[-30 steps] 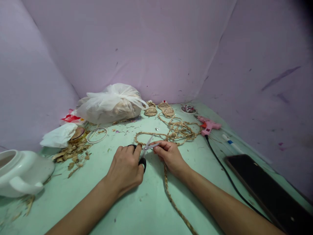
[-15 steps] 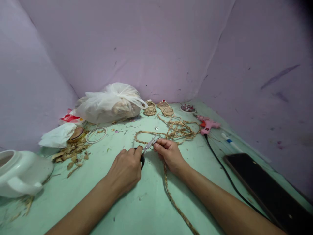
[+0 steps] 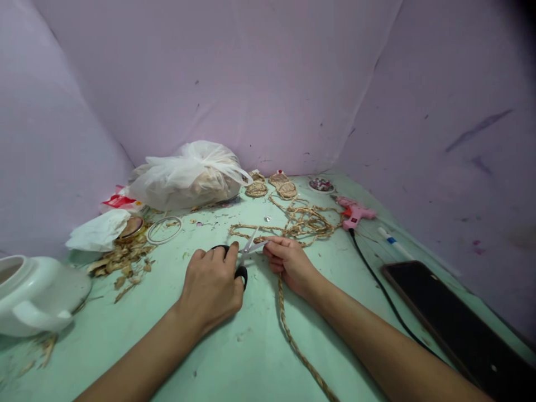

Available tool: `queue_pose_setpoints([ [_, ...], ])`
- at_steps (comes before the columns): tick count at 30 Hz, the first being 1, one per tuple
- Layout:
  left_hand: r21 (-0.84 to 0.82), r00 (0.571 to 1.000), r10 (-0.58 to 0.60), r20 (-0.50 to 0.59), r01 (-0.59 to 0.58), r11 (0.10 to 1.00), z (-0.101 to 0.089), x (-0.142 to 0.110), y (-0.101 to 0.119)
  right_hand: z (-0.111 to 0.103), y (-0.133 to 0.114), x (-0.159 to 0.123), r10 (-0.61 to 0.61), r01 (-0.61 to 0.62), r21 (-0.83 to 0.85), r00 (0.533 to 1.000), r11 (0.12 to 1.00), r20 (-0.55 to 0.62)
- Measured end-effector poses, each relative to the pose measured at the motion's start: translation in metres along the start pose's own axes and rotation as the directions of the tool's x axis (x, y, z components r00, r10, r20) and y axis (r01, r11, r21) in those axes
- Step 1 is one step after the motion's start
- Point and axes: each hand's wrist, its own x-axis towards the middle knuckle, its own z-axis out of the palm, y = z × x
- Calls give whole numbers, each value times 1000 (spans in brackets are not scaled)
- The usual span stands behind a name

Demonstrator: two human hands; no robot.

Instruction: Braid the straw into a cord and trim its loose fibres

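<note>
My left hand [image 3: 214,279] grips black-handled scissors [image 3: 246,249] whose blades stand apart, pointing at the fingertips of my right hand [image 3: 288,261]. That right hand is closed on a braided straw rope [image 3: 288,329], pinching it near the lower blade. From below the hand the rope hangs down toward the near edge of the view. What lies exactly between the right fingertips is too small to make out. Just beyond both hands, more of the rope lies in a loose tangle [image 3: 307,220] on the green surface.
A tied plastic bag [image 3: 192,178], small woven slippers [image 3: 285,187] and a dish of beads [image 3: 321,185] stand at the back. To the right lie a pink glue gun [image 3: 355,213] with its cord and a black phone [image 3: 452,324]. On the left are dry scraps [image 3: 121,259] and a white jug [image 3: 37,296].
The scissors have opened wider, their handles spreading apart in my left hand. My right hand stays nearly in place, still pinching the rope.
</note>
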Motion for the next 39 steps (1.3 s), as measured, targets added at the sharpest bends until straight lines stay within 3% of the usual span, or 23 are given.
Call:
queue_pose_setpoints([
  [3, -5, 999, -30, 30, 30, 1000, -2, 0, 2, 1, 0, -2, -5, 5, -24, 1000, 1000, 7],
  [10, -13, 995, -26, 94, 28, 1000, -9, 1, 3, 3, 1, -4, -169, 150, -230, 983, 962, -65],
  [15, -12, 996, -14, 91, 15, 1000, -8, 1, 3, 2, 4, -3, -222, 196, -348, 974, 917, -35],
  [22, 12, 996, -6, 93, 5, 1000, -7, 2, 6, 3, 6, -4, -220, 205, -335, 976, 920, -6],
  [39, 17, 987, -6, 161, 3, 1000, -7, 0, 7, 4, 5, -5, -222, 189, -333, 973, 924, -65],
])
